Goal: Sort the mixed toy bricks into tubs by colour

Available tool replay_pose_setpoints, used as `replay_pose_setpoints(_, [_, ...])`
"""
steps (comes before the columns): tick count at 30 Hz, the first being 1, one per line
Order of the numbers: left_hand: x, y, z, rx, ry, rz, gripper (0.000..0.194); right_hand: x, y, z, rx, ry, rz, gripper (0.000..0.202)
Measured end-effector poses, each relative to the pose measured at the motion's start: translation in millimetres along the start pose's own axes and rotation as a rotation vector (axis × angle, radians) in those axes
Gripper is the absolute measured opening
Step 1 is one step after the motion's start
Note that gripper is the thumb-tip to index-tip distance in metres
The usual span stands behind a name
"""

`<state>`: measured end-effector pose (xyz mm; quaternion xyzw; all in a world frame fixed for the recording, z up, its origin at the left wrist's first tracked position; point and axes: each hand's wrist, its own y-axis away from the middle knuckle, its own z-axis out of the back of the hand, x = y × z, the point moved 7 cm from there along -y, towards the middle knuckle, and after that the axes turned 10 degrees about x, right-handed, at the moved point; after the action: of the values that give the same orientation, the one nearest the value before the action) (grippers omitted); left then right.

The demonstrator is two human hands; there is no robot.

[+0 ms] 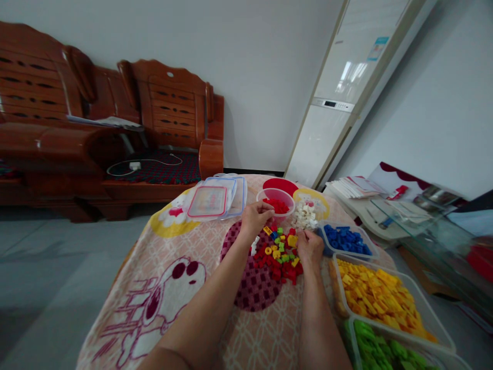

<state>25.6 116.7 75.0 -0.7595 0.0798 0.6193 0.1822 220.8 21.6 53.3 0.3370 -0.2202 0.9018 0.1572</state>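
A loose pile of mixed bricks (283,254), mostly red with some yellow, green and blue, lies on the patterned tablecloth between my hands. My left hand (257,218) is at the near left rim of a round clear bowl (287,211) of red bricks, its fingers bent together; what they hold, if anything, is too small to make out. My right hand (310,246) rests at the pile's right edge, fingertips pressed together near a yellow brick (292,240), their contents unclear. White bricks (305,215) are heaped just beyond it, and a few white pieces (254,245) lie left of the pile.
Tubs of blue bricks (346,240), yellow bricks (379,295) and green bricks (385,349) line the table's right side. Clear lids (208,201) are stacked at the back left. A glass-topped stand (431,241) is at the right, wooden seats (165,113) behind.
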Motion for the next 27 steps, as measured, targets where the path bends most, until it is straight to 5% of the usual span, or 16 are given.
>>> replay_pose_setpoints(14, [24.6, -1.0, 3.9, -0.079, 0.114, 0.034, 0.014, -0.8, 0.0, -1.0, -0.012, 0.034, 0.016, 0.044])
replay_pose_setpoints(27, [14.8, 0.4, 8.0, -0.173, -0.221, -0.049, 0.011, -1.1, -0.3, -1.7, 0.01, 0.019, 0.006, 0.042])
